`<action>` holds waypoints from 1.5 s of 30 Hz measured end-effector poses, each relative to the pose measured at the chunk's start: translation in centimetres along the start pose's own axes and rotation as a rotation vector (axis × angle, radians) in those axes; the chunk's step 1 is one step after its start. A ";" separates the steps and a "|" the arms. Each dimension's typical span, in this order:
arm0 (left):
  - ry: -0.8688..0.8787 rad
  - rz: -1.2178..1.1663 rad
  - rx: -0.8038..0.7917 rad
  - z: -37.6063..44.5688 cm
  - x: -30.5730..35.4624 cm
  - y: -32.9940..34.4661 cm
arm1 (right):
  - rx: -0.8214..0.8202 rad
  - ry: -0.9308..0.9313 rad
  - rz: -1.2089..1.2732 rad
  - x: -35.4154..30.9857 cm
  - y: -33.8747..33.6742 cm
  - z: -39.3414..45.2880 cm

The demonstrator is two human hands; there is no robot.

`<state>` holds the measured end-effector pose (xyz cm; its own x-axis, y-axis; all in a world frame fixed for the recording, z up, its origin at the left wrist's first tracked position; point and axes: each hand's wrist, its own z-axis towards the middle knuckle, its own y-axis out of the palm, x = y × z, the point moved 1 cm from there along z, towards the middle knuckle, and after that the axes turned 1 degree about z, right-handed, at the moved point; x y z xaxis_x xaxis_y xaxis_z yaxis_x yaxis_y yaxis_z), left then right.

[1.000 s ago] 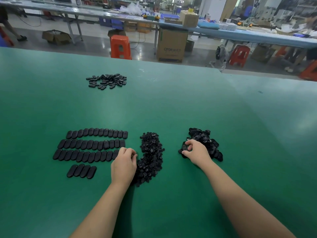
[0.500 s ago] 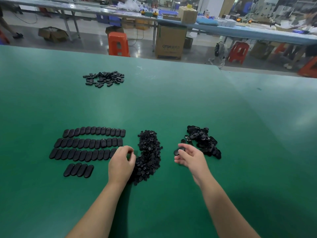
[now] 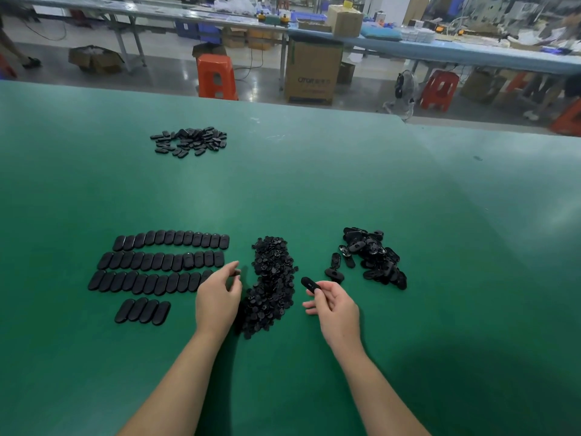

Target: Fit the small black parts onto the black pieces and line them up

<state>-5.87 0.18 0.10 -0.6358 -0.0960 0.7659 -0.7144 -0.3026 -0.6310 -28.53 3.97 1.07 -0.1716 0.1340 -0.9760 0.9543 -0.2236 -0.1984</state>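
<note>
My right hand (image 3: pixel 338 309) pinches one oval black piece (image 3: pixel 309 285) between thumb and fingertips, lifted just above the green surface (image 3: pixel 314 190). My left hand (image 3: pixel 217 298) hovers at the 9 o'clock edge of the heap of small black parts (image 3: pixel 272 284), thumb and fingers loosely curled toward each other with a narrow gap; whether a small part sits between them I cannot tell.

The heap of small parts runs as a curved band at the centre of my reach, between my two hands. At its 3 o'clock lies a loose pile of black pieces (image 3: pixel 375 258), with a few strays (image 3: pixel 334 267) lying apart on that pile's 9 o'clock side, just beyond my right fingertips.

At 9 o'clock from my left hand, the lined-up pieces (image 3: pixel 160 262) lie in three long rows, side by side and touching, with a short fourth row of four (image 3: pixel 143 311) nearest to me. The near end of the third row is partly hidden behind my left hand.

Far off at 11 o'clock, a second scattered pile (image 3: pixel 190 141) rests on the surface. Past the surface's far edge stand an orange stool (image 3: pixel 217 77) and a cardboard box (image 3: pixel 312 72) on the floor.
</note>
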 end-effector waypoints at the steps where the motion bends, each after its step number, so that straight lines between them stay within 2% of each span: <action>1: -0.007 0.002 -0.004 0.0 0.0 0.0 | 0.000 -0.008 -0.017 0.0 0.0 0.0; 11: -0.095 -0.177 0.001 0.1 0.1 -0.4 | 0.030 -0.020 -0.013 0.1 0.0 -0.2; 18: -0.094 -0.247 0.016 0.2 0.1 -0.7 | 0.039 -0.020 0.002 0.3 -0.1 -0.2; 30: -0.069 -0.167 0.000 0.1 0.0 -0.6 | 0.034 -0.027 0.023 0.4 -0.3 -0.2; 39: -0.140 -0.274 -0.044 0.5 1.0 -1.0 | 0.007 -0.030 -0.003 0.0 -0.1 0.0; 42: -0.079 -0.247 -0.078 -0.3 2.7 -0.2 | 0.006 -0.029 0.015 0.0 0.0 0.0; 45: 0.086 -0.218 -0.153 -1.9 6.2 1.4 | 0.013 -0.027 0.035 0.1 0.0 0.0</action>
<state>-11.39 0.95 3.73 -0.4804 0.0383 0.8762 -0.8686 -0.1594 -0.4692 -28.53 4.00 1.00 -0.1445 0.0993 -0.9845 0.9566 -0.2402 -0.1647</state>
